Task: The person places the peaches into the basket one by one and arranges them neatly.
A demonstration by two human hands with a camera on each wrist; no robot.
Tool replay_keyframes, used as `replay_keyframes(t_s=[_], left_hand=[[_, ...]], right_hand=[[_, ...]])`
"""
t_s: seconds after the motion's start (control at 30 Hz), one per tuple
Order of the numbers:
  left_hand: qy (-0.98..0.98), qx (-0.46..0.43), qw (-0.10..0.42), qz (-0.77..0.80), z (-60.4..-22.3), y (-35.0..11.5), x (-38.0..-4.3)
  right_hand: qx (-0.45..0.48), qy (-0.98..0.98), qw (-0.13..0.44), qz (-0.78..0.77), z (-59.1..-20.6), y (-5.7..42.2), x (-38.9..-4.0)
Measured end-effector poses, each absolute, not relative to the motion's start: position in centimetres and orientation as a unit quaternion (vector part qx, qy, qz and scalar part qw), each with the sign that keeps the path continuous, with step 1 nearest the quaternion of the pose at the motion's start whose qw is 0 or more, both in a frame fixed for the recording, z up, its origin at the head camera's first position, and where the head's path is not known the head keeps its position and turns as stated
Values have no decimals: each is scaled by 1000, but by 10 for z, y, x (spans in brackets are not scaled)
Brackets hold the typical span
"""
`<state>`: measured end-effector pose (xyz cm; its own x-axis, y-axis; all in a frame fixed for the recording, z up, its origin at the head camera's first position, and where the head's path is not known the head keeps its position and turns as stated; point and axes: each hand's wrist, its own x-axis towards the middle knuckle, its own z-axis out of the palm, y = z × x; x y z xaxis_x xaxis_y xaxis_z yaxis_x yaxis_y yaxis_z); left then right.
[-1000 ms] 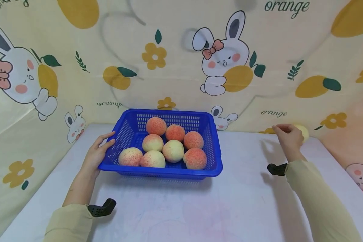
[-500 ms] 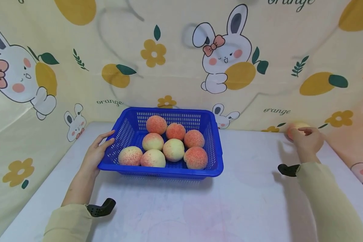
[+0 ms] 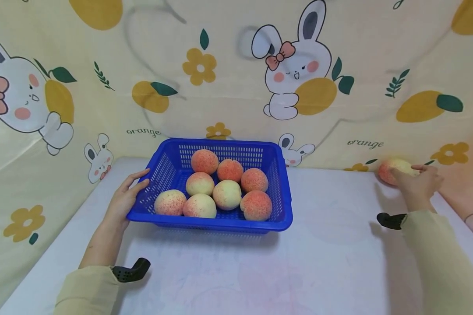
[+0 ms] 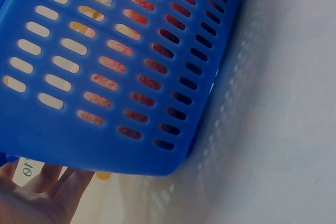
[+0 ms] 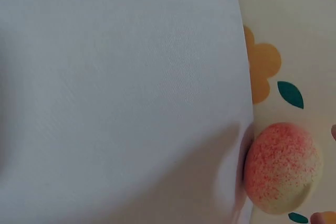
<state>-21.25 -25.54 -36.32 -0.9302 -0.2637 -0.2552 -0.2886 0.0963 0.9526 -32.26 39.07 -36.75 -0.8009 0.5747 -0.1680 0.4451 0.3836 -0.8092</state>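
My left hand (image 3: 123, 199) holds the left rim of a blue plastic basket (image 3: 220, 224). Several red-and-cream peaches (image 3: 226, 195) lie in that basket. From the left wrist, the slotted basket wall (image 4: 105, 150) fills much of the view, with my fingers (image 4: 68, 192) partly hidden behind its edge. At the far right, one more peach (image 3: 390, 168) rests by the table's back edge, against the printed cloth. My right hand (image 3: 419, 183) is spread beside it, the thumb overlapping it in the head view. In the right wrist view, fingertips (image 5: 317, 218) show a gap from this peach (image 5: 283, 166).
A white table (image 3: 323, 245) carries the basket. Behind it hangs a cream cloth (image 3: 228, 109) printed with rabbits, flowers and oranges, its foot along the table's back edge. Black wrist devices (image 3: 132, 270) sit at both cuffs.
My right hand has moved right, from the left of the far peach, across it, to its right side. My left hand stays on the basket. The head view has shifted slightly.
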Motion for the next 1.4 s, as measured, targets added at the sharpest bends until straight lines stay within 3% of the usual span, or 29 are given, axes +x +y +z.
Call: replay_keyframes(t_s=[0.67,1.0,1.4], left_hand=[[734,-191,17,651,-365,-256,-213],[736,-186,12,651,-363,-256,-212],[732,-183,12,657,-365,-256,-212]], right_hand=[[-232,-860,26,453,-383,409,-336],[-245,-845,64,471,-390,405,-337],[-224,-852,66,469,-389,399,-331]])
